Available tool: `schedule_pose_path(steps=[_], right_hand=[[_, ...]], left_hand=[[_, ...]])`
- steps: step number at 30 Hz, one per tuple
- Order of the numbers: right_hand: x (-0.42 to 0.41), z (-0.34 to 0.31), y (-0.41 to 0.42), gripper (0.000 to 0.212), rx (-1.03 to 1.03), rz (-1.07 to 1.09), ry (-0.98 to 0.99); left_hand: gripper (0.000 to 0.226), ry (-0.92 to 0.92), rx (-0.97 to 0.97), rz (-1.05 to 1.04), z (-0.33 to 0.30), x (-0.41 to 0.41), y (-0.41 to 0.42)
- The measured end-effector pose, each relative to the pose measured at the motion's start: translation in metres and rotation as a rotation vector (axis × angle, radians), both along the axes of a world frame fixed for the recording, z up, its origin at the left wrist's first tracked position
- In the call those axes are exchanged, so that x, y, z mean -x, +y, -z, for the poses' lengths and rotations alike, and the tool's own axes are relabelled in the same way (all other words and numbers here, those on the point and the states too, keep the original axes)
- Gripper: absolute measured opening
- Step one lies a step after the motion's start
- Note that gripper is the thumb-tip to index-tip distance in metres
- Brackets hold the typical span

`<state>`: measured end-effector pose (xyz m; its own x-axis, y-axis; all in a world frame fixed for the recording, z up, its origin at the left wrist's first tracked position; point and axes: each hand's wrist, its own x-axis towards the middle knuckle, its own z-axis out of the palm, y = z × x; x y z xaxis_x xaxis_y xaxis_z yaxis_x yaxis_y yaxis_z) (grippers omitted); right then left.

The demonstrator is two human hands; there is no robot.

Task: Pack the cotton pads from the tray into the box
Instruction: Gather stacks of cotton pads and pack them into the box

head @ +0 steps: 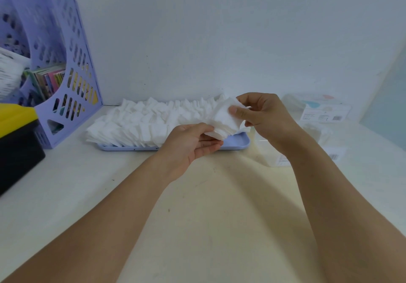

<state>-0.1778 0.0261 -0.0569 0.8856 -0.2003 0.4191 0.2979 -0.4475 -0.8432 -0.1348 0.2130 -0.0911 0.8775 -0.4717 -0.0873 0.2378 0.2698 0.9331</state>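
Note:
A lilac tray [240, 143] lies at the back of the table, heaped with several white square cotton pads [145, 120]. Over its right end I hold a small stack of cotton pads [224, 121] between both hands. My left hand [191, 142] cups the stack from below, palm up. From the right, my right hand [261, 112] pinches the stack, thumb on its top face. A clear plastic box [316, 137] stands right of the tray, partly hidden behind my right forearm, with a few white pads showing inside.
A lilac perforated file holder [63, 67] with booklets stands at the back left. A black and yellow case [17, 137] sits at the left edge. A packaged box with a printed label [318, 109] lies at the back right by the wall.

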Motion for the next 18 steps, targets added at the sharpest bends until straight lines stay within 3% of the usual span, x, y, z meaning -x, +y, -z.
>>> schedule_pose_path(steps=[13, 18], right_hand=[[-0.005, 0.007, 0.014, 0.006, -0.016, 0.053, 0.023], [-0.011, 0.013, 0.026, 0.014, 0.042, 0.097, 0.039]], left_hand=[[0.022, -0.119, -0.057, 0.024, 0.005, -0.001, -0.004], [0.017, -0.15, -0.062, -0.017, 0.006, 0.001, -0.006]])
